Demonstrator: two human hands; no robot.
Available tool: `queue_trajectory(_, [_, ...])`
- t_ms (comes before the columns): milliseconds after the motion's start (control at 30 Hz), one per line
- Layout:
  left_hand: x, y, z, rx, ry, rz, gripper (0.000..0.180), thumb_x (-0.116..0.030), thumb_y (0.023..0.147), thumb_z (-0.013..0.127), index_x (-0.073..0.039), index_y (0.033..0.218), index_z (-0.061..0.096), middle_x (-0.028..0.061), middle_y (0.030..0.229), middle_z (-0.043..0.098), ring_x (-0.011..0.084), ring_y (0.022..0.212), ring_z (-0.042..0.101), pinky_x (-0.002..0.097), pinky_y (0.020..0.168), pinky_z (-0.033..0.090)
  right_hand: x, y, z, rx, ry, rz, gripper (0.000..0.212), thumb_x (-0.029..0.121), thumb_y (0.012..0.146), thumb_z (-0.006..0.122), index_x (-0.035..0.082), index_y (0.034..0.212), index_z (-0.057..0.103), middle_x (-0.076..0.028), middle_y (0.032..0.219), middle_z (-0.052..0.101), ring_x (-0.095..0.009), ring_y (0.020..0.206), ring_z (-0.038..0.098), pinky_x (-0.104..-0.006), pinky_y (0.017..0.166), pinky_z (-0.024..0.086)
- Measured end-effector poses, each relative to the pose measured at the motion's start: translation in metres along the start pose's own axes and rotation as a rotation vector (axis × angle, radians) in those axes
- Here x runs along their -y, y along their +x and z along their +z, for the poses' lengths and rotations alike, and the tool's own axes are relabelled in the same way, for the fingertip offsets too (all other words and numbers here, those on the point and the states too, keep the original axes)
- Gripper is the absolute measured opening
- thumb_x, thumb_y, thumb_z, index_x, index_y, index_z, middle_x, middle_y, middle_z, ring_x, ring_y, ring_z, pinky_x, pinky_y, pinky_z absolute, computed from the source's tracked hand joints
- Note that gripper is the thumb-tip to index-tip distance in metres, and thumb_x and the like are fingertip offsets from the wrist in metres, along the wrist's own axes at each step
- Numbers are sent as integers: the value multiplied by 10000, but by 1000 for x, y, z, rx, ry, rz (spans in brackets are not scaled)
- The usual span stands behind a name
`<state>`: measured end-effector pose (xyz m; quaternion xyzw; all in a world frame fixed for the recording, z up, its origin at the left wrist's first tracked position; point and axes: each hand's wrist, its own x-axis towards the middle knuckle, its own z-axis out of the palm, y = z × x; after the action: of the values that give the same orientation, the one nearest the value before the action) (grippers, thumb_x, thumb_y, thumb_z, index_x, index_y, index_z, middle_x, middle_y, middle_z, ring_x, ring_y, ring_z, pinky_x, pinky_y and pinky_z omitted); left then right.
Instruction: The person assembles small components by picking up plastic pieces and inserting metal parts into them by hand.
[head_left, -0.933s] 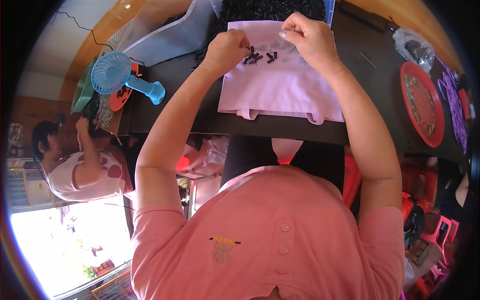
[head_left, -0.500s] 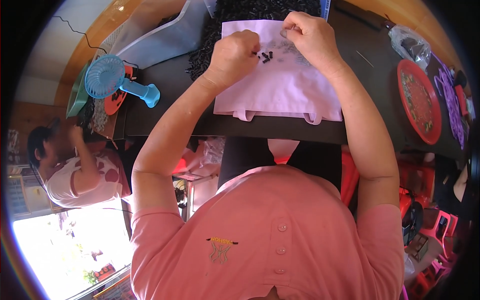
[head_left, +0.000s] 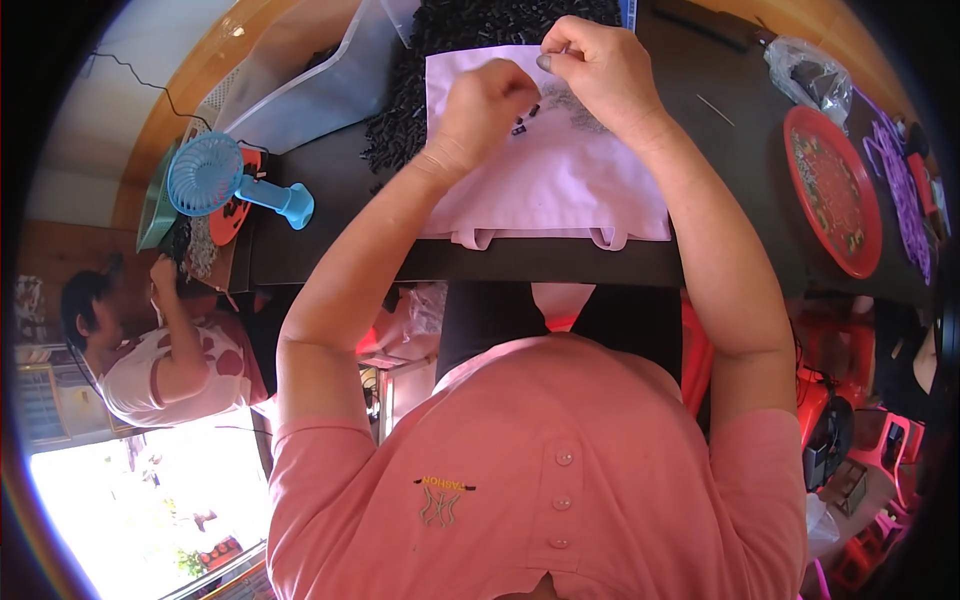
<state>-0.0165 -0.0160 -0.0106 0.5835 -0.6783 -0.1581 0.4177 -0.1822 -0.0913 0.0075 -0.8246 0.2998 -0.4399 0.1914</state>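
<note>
A lilac cloth bag (head_left: pixel 540 200) with two short handles lies flat on the dark table, its handles toward me. Over its left part is my left hand (head_left: pixel 485 110), fingers curled inward and slightly blurred; what they hold, if anything, cannot be made out. Just beside its fingertips, a few small black tubular pieces (head_left: pixel 520 127) rest on the cloth. My right hand (head_left: pixel 605 80) is at the bag's far edge, thumb and forefinger pinched on something too small to name. Under and beside it are scattered tiny silvery bits (head_left: pixel 575 105).
A heap of black pieces (head_left: pixel 395 135) spreads behind the bag, next to a translucent bin (head_left: pixel 320 100). A blue handheld fan (head_left: pixel 207 172) lies left. On the right are a red tray (head_left: pixel 830 190), a plastic bag (head_left: pixel 810 75) and purple cord (head_left: pixel 900 200). Another person (head_left: pixel 170 350) sits at left.
My left hand has moved right, closer to my right hand, and now covers part of the black pieces on the cloth. The whole view has shifted slightly. My right hand stays pinched.
</note>
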Motion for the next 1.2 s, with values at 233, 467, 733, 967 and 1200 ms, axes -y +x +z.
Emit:
queue_trajectory(233, [-7,3,-22,33,-803,-424,151,-77,915,614,43,992,663,102,803,656,155,668,600,274,584,454,2,-1,3,162,200,113,150,149,758,700,83,892,687,-55,700,648,-199,658,625,-354,617,471])
queue_trajectory(467, [-1,-5,-10,17,-1045,-446,139,-65,908,629,64,958,640,115,824,653,191,683,630,305,581,502,8,-6,9,254,286,108,173,33,780,691,24,951,667,19,635,527,-69,614,514,-248,586,425])
queue_trajectory(733, [6,-6,-13,110,-1146,-435,190,-94,946,563,68,1015,633,135,884,660,199,762,631,322,657,495,9,-9,19,41,264,-178,103,-4,746,651,45,837,648,-65,730,634,-200,601,607,-307,588,483])
queue_trajectory(967, [9,-6,-19,87,-1152,-439,194,-101,953,552,70,1019,616,125,895,650,194,776,617,313,660,481,7,-7,12,113,331,-45,69,3,743,669,32,796,636,-72,714,656,-184,596,615,-308,570,476])
queue_trajectory(1200, [7,-7,-22,11,-1113,-479,173,-100,944,575,58,1002,616,113,887,648,180,757,606,303,642,474,-2,-4,1,411,97,137,69,26,729,650,24,798,655,-98,716,656,-217,652,624,-347,620,474])
